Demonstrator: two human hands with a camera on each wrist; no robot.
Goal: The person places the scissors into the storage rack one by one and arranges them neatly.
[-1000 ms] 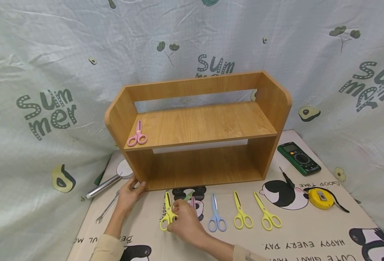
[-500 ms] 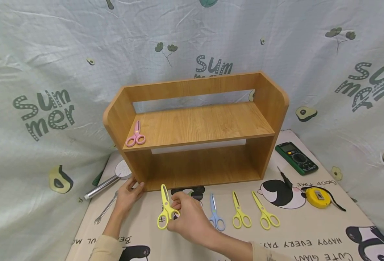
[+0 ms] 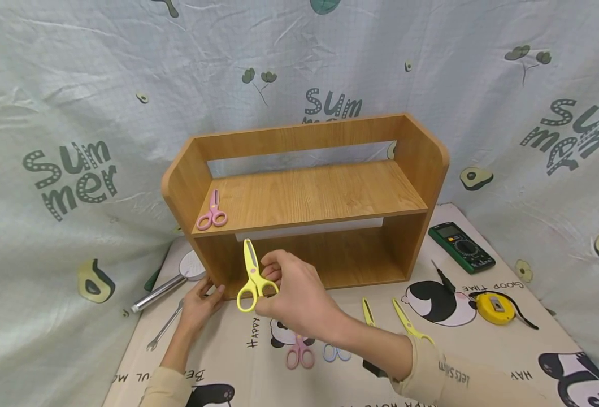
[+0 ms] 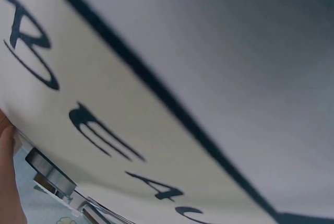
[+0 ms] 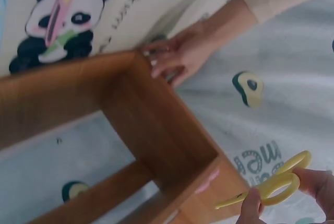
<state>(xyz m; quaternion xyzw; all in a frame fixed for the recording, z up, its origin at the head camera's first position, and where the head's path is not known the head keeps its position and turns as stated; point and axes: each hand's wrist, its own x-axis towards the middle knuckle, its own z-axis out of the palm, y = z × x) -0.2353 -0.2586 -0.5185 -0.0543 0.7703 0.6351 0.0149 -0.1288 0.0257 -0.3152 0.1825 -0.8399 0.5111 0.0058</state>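
- My right hand (image 3: 294, 299) pinches the yellow scissors (image 3: 252, 277) by the handle loops, fingers (image 3: 274, 261) curled round them; blades point up, lifted clear of the mat, mid-frame, just in front of the shelf's lower opening.
- My left hand (image 3: 201, 302) rests on the mat (image 3: 482, 356), fingers relaxed and touching the lower left corner of the wooden shelf (image 3: 309, 198); it grips nothing.
- Done, as I judge it: one pair, the pink scissors (image 3: 212, 213), already lies on the shelf's upper board, left end.
- In hand: the yellow pair, in the air, not yet set on any board.
- Left, by my reading: another pink pair (image 3: 299, 355) and a blue pair (image 3: 337, 353) lie at lower centre, partly hidden by my forearm; two more yellow pairs (image 3: 406, 322) sit just right of it. So four on the mat plus the one I hold.
- Right of frame: green multimeter (image 3: 462, 247), yellow tape measure (image 3: 495, 308); left of the shelf a wrench (image 3: 164, 328). None touched.
- Left wrist view shows only mat lettering, no help.
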